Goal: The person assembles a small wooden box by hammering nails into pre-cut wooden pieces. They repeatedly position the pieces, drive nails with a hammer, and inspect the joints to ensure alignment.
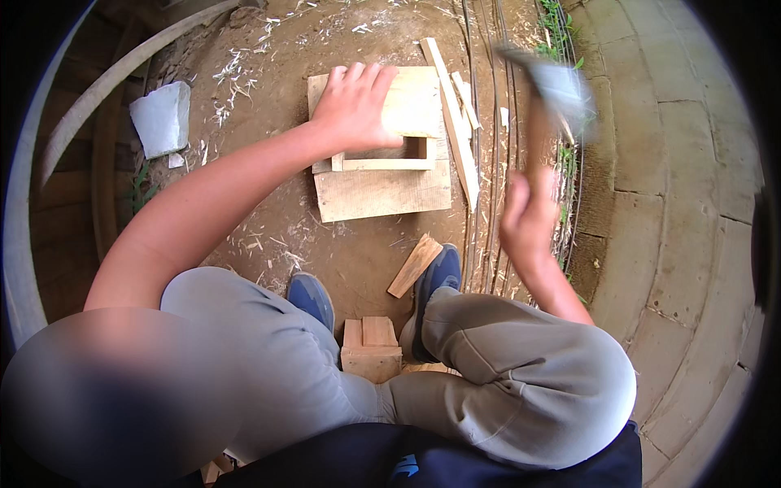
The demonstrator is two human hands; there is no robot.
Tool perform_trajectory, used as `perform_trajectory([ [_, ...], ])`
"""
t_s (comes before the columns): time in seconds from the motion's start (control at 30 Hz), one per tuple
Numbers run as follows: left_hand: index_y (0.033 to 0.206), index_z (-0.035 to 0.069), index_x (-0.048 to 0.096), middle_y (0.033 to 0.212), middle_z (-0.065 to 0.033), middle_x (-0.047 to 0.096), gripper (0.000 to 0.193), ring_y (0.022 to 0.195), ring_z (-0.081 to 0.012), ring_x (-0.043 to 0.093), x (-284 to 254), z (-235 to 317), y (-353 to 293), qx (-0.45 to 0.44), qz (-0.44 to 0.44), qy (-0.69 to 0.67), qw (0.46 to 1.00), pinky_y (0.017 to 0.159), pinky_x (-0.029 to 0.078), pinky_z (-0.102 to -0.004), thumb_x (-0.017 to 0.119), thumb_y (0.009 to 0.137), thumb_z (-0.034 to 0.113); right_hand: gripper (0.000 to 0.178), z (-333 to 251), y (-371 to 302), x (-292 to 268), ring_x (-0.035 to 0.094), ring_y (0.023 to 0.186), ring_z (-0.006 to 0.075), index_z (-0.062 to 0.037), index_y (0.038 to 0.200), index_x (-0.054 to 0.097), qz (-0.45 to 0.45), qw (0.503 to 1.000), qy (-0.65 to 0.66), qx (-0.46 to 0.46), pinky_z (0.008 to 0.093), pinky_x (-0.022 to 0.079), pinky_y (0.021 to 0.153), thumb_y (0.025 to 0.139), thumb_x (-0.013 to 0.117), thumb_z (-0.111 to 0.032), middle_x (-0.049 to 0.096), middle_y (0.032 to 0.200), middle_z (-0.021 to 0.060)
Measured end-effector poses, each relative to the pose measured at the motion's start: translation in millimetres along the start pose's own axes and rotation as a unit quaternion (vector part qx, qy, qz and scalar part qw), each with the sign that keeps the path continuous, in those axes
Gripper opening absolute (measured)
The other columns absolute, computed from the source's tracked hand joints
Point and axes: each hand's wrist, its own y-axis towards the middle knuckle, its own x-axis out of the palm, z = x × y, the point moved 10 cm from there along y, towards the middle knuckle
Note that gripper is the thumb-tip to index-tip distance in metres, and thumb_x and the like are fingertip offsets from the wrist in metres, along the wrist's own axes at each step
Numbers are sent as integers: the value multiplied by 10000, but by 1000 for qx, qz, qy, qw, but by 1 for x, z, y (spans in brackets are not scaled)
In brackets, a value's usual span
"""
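- Brown wooden block (373,358) is sitting between the dark blue shoes (311,299); a shifting foot could be catching on it.
- Flat, pale wooden offcut (415,265) is lying just beside the right shoe's toe, and stepping on it could be upsetting the person's balance.
- Bare right hand (529,215), fingers wrapped round, is gripping the brown-handled, grey-headed striking tool (538,122); the head is blurring, so its exact kind is unclear. A slack grip could be sending it astray.
- Pale wooden box (416,106) is resting on brown dirt beyond the shoes; uneven ground could be making it rock under a blow.
- Bare left hand (355,104) is lying over its top, thumb beside the opening; I cannot tell whether it is pinching or only pressing. A stray stroke could be bruising those fingers.
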Motion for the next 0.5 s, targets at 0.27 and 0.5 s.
perform_trajectory([
  [0.27, 1500, 15, 390, 1328, -174, 525, 1064, 1268, -328, 482, 6, 4, 5, 3, -10, 0, 1000, 1109, 334, -473, 794, 674, 549, 232, 28, -15, 33, 649, 615, 529, -44, 1060, 448, -164, 968, 18, 187, 613, 483, 521, 1069, 569, -242, 638, 656, 297],
  [0.5, 1497, 10, 391, 1329, -168, 530, 1069, 1268, -317, 485, 2, 4, 8, 4, 5, 18, 1000, 1101, 342, -474, 804, 673, 552, 141, 24, 2, 25, 675, 523, 366, -39, 1084, 482, -150, 980, -40, 125, 506, 506, 467, 1061, 576, -142, 632, 617, 212],
])
